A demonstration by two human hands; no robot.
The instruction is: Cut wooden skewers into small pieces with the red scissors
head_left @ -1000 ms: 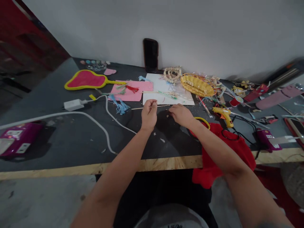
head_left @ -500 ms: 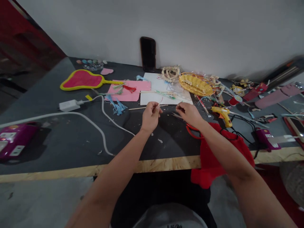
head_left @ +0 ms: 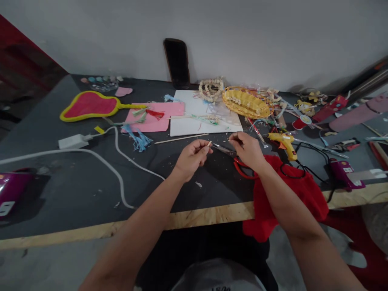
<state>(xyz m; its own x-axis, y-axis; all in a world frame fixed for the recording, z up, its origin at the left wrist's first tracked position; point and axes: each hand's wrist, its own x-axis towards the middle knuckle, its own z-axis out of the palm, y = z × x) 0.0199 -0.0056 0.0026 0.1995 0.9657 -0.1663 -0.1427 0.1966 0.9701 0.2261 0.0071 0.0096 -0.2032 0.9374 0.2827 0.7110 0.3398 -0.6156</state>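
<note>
My left hand (head_left: 193,158) is closed in a pinch, with a small pale piece (head_left: 209,144) poking out between thumb and forefinger. Across a short gap, my right hand (head_left: 247,150) has its fingertips pressed together; whatever they hold is too small to make out. Between and below the hands lie scissors (head_left: 241,169) with red handles, their blades pointing toward my left hand and the handles partly under my right. A thin wooden stick (head_left: 182,138) lies just beyond my left hand, in front of a white sheet (head_left: 182,128).
A yellow wicker basket (head_left: 248,106), a beaded ring (head_left: 211,89) and a phone (head_left: 176,60) stand at the back. Rightward are a yellow glue gun (head_left: 285,143) and red cloth (head_left: 285,190). Leftward lie a pink fan-shaped piece (head_left: 91,106), blue tassels (head_left: 138,139) and a white cable (head_left: 121,188).
The view has shifted slightly. My left hand has turned so the pale piece at its fingertips now shows. More of the scissors' blades is visible between my hands.
</note>
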